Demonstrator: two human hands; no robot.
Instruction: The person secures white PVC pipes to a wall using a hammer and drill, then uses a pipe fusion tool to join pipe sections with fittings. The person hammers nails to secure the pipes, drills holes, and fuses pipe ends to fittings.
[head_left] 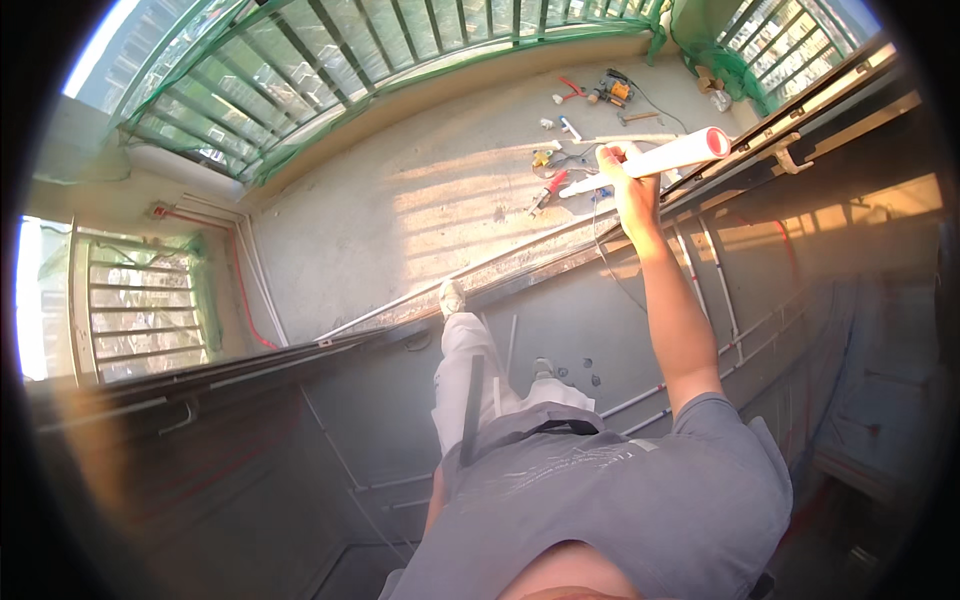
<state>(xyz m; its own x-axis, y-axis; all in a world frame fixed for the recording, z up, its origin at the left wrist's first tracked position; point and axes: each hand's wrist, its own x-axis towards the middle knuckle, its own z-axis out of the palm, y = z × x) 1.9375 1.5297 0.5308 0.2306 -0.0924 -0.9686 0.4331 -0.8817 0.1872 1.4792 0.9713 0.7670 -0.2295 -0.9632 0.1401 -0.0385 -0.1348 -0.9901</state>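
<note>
My right arm reaches forward, and my right hand is closed around a long white pipe. The pipe's wide end, with a reddish inside, points to the right. Its thin end points left, above the tools on the balcony floor. Below that end lies a red-handled tool, and some loose dark cable is beside it. Only a bit of my left forearm shows beside my hip; the left hand itself is hidden.
A sill with a sliding-door track crosses in front of me, my foot on it. Farther out lie an orange power tool, a red tool and a short white pipe piece. A railing with green netting bounds the balcony. Thin pipes run along the floor.
</note>
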